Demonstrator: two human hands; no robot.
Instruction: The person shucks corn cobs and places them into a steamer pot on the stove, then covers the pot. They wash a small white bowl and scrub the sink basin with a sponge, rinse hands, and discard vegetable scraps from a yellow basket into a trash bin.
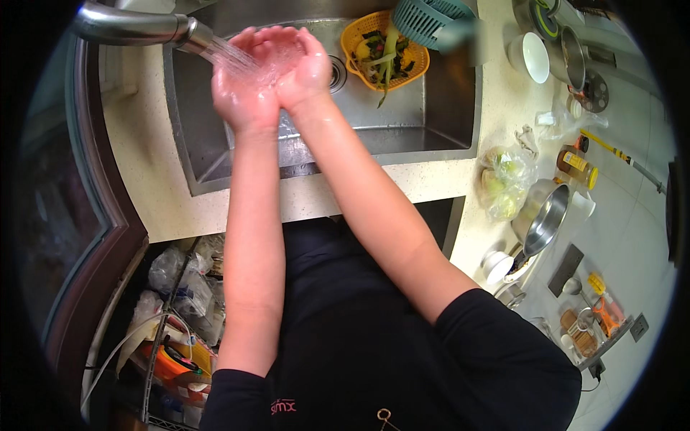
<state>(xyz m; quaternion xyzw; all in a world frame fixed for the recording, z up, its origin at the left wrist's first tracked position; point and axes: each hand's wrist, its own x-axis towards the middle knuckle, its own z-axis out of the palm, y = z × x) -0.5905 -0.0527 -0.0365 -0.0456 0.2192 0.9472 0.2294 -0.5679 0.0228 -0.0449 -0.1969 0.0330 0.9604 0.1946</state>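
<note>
Side by side and palms up, my left hand (241, 97) and my right hand (305, 75) form a cup over the stainless steel sink (377, 116). A stream of water (234, 56) runs from the metal faucet (135, 26) onto my palms, and both hands are wet. Neither hand grips an object. To the right of my hands, an orange-yellow plastic strainer basket (352, 32) in the sink contains vegetable scraps (388, 54). The drain (337, 74) is partly hidden behind my right hand.
A teal slotted basket (423, 24) overlaps the strainer's upper right. The right counter bears a white bowl (533, 58), bagged vegetables (504, 186), a steel pot (545, 218) and a yellow-lidded jar (579, 166). A brown-framed window (102, 178) borders the left; a wire rack (164, 323) stands below.
</note>
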